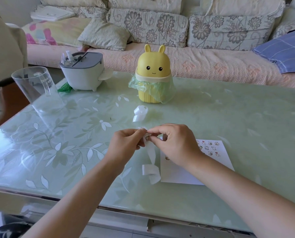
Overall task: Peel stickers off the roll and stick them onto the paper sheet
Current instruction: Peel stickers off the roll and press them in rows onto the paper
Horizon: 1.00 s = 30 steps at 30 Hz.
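Note:
A white sticker strip (151,154) hangs from between my hands and curls onto the table below them. My left hand (126,143) pinches the strip near its top. My right hand (176,143) pinches a small cartoon sticker (147,138) on the strip with thumb and forefinger. The white paper sheet (222,158) lies on the table under my right wrist. Several small stickers sit near its far right corner and one lone sticker (167,158) sits near its left edge. My right forearm hides part of the sheet.
A loose coil of white backing strip (139,113) lies behind my hands. Further back stand a yellow rabbit-shaped bin (153,73) with a green liner, a grey-lidded white container (83,71) and a clear plastic cup (38,90) at the left. The green glass table (237,117) fronts a sofa.

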### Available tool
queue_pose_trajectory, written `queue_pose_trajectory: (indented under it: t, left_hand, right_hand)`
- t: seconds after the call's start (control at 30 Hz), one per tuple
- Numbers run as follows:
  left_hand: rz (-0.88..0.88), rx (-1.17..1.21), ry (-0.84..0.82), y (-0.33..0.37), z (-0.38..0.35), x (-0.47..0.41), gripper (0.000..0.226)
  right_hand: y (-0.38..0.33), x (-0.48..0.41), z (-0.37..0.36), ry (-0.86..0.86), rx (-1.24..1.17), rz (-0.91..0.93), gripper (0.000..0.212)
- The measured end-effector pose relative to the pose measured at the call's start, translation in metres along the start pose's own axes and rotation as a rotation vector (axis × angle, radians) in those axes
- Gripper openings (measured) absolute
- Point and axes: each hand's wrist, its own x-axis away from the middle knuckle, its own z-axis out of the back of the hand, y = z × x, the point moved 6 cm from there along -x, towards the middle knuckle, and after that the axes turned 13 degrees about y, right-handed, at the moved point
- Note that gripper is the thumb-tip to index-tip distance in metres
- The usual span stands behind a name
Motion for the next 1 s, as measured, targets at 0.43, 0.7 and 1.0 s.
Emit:
queue_pose_trajectory:
  t: [0.43,0.7,1.0]
  left_hand:
    - [0.094,-0.012,0.071,-0.006,0.002,0.000,0.026]
    - [0.121,0.009,0.075,-0.010,0.002,-0.001,0.023]
    - [0.184,0.031,0.053,-0.012,0.003,-0.001,0.022]
  right_hand:
    - [-0.007,0.006,-0.002,0.174,0.073,0.222,0.006]
    - [-0.005,0.006,-0.008,0.066,0.076,0.204,0.013]
    - [-0.009,0.007,-0.007,0.103,0.064,0.296,0.007]
